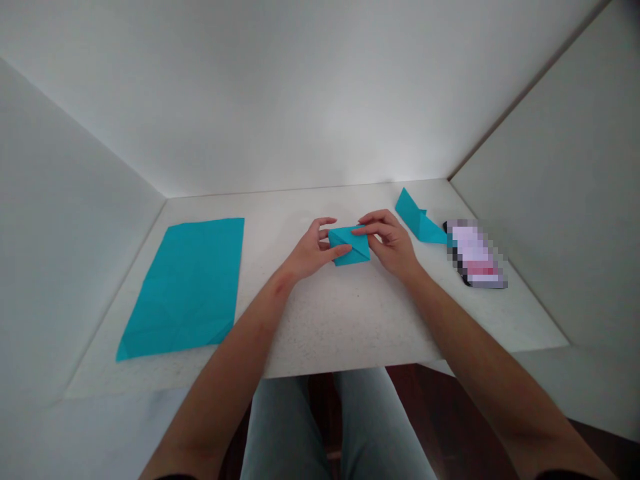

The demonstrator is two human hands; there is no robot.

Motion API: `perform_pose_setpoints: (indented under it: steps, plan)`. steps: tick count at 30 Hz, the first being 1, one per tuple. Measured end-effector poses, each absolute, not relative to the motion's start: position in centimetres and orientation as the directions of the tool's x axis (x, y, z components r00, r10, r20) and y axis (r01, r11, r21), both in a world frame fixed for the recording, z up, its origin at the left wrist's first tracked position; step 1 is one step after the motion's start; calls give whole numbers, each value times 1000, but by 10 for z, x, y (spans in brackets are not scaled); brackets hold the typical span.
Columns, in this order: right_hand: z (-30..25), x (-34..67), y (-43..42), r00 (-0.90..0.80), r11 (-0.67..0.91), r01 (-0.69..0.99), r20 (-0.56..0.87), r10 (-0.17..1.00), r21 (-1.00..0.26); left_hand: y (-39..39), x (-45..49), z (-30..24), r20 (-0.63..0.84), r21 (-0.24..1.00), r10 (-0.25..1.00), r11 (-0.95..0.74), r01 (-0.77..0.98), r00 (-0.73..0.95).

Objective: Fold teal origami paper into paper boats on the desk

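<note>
A small folded teal paper (350, 245) lies at the middle of the white table (330, 320). My left hand (313, 250) grips its left edge, thumb under the near side and fingers curled over the far corner. My right hand (390, 241) holds the right side, with the index finger pressed along the top fold. Both hands pinch the same piece.
A large flat teal sheet (187, 287) lies on the left part of the table. A finished folded teal shape (417, 219) sits at the far right, beside a blurred phone-like object (475, 257). White walls close the table on three sides.
</note>
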State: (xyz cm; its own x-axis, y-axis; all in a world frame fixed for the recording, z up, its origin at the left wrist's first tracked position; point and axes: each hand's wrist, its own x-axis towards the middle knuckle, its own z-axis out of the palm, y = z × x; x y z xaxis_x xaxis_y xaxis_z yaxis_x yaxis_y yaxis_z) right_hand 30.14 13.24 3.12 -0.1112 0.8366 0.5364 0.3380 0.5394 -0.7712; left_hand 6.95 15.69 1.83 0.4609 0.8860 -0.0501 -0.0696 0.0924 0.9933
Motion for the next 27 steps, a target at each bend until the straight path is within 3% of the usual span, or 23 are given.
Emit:
perform_pose_setpoints:
  steps: [4, 9, 14, 20, 27]
  plan:
    - [32, 299, 131, -145, 506, 297, 486, 862, -810, 161, 69, 16, -26, 994, 895, 69, -81, 446]
    - [21, 297, 132, -151, 357, 172, 333, 931, -918, 165, 67, 18, 23, 994, 933, 19, -112, 359]
    - [19, 298, 133, -222, 326, 297, 268, 938, -897, 167, 67, 20, 104, 995, 945, -100, -27, 309]
    - [32, 297, 132, -207, 378, 385, 321, 924, -842, 161, 70, 24, 137, 990, 916, -141, -16, 377]
    - [30, 297, 136, -17, 416, 314, 433, 901, -854, 166, 72, 25, 184, 981, 962, -166, -105, 202]
